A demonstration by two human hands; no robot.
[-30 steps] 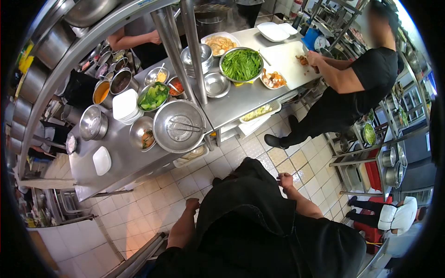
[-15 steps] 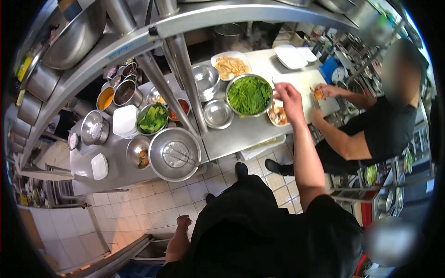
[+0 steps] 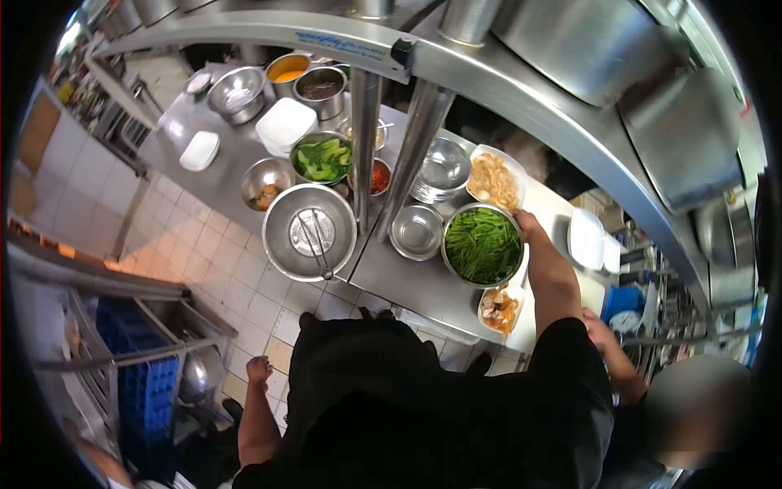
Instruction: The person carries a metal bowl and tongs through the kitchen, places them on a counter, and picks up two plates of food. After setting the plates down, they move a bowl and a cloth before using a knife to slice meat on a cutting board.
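My right hand (image 3: 528, 225) is at the far right rim of a steel bowl (image 3: 447, 262) full of chopped green leaves (image 3: 484, 244). Its fingers are closed at that rim and partly hidden. Beyond it lies a white dish (image 3: 519, 174) of pale sliced food. Nearer me, a second dish (image 3: 498, 311) holds brown and white pieces. Left of the greens stands a small steel bowl (image 3: 417, 233), with stacked steel bowls (image 3: 443, 167) behind. My left hand (image 3: 259, 371) hangs low over the floor, fingers curled, apart from everything on the counter.
A large steel colander (image 3: 279, 244) with a wire-handled tool stands at the counter's front edge. Steel posts (image 3: 415, 138) and an overhead shelf (image 3: 489, 73) cross the space above. At right, a co-worker's arm (image 3: 611, 350) reaches the board. Blue crates (image 3: 155, 383) stand at lower left.
My view has swung to the right, so the counter appears rotated. My right hand has come from above the bowl's right side to its far right rim. My left hand stays low and curled.
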